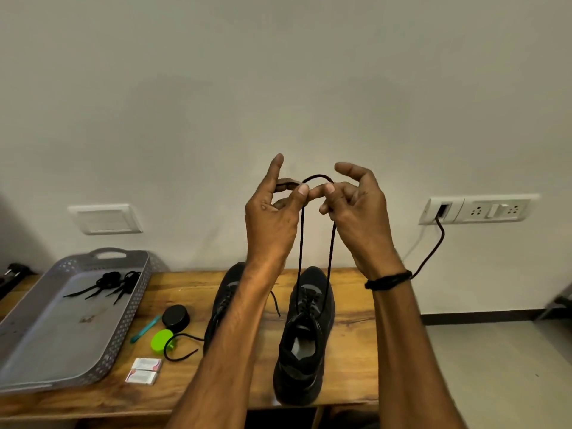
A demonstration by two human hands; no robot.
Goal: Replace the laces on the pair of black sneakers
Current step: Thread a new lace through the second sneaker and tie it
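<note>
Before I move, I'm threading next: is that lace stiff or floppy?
Likely floppy: the lace arcs between left hand and right hand. Probably light: fingertips alone hold it. Thin and round, it may slip from a loose pinch.

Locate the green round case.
Head view, left side: the green round case lies on the wooden table, between the black round tin and two small white boxes, right of the grey tray.

Plain off-white wall (278, 72) behind, evenly lit. Fixed to it: blank switch plate (105, 218) at left, socket panel (483, 210) at right (black cable (433, 252) plugged in). Below, wooden tabletop (356, 342) against the wall; pale floor (495, 366) and dark skirting (479, 317) rightward.
</note>
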